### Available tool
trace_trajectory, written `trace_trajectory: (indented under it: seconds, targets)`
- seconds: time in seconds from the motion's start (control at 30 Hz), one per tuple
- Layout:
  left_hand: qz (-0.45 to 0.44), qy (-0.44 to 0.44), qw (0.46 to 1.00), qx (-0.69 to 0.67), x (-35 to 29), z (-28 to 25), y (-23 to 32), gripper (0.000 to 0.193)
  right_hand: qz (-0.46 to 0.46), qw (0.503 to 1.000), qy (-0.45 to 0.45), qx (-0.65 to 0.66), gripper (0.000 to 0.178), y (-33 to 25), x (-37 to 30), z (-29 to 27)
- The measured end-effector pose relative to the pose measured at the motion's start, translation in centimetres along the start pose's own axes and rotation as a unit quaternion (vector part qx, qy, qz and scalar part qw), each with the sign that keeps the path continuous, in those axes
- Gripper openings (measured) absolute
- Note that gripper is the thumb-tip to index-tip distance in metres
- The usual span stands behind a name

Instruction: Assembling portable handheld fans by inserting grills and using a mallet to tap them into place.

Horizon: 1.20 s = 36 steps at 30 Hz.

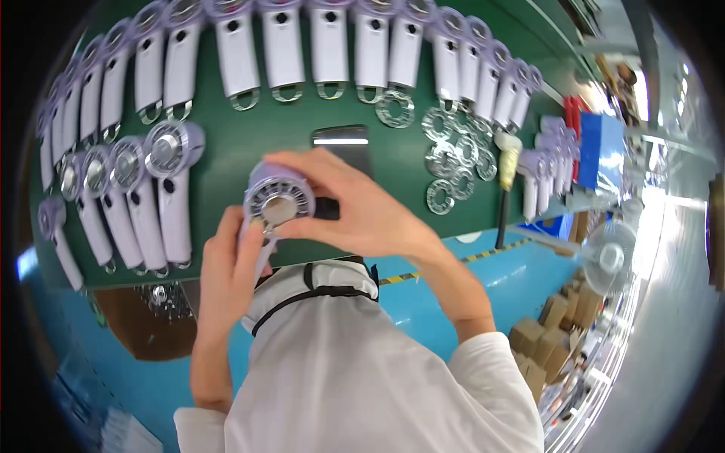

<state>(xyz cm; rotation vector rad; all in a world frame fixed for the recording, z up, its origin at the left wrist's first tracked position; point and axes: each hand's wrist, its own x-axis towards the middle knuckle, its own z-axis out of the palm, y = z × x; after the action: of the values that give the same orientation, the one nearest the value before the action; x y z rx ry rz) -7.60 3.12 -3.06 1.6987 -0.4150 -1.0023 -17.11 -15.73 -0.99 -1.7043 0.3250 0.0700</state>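
A lilac and white handheld fan (259, 181) is between my two hands over the near edge of the green table, its round slotted head with a silver centre facing up. My left hand (232, 253) closes round it from below left, thumb at the lower rim of the head. From the right, my right hand (362, 202) grips the head, fingers over its far side and thumb on the near rim. A dark flat rectangular object (341, 142) lies just beyond my right hand. The fan's handle is mostly hidden by my left hand.
Similar fans (284, 49) line the table's far side, with more fans (174, 208) at left. Several clear rings (462, 151) lie right of centre, beside a mallet (507, 170). Farther right are more fans (555, 162) and a blue bin (602, 151). A brown box (143, 325) stands below left.
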Motion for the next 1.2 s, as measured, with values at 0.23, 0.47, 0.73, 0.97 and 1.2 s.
trace_trajectory:
  seconds: [0.23, 0.47, 0.73, 0.97, 1.2]
  targets:
    - [-0.082, 0.025, 0.994, -0.065, 1.2, -0.8, -0.6, 0.036, 0.066, 0.782, 0.557, -0.271, 0.030, 7.6, -9.5, -9.0]
    - [-0.089, -0.012, 0.996, -0.009, 3.5, -1.2, 0.0, 0.050, 0.138, 0.595, 0.511, -0.605, 0.037, 19.3, -24.3, -16.3]
    - [-0.112, -0.051, 0.992, 0.021, 3.6, -2.0, 0.2, 0.060, 0.143, 0.836, 0.512, -0.137, 0.026, 4.2, -14.3, -8.6]
    - [-0.111, -0.065, 0.991, 0.040, 3.6, -2.3, 0.4, 0.051, 0.026, 0.923, 0.171, -0.345, 0.033, -0.4, -5.5, -3.0]
    - [-0.058, -0.040, 0.994, 0.087, 3.4, -2.1, -1.0, 0.051, 0.022, 0.905, 0.164, -0.391, 0.032, -1.2, -5.1, -3.1]
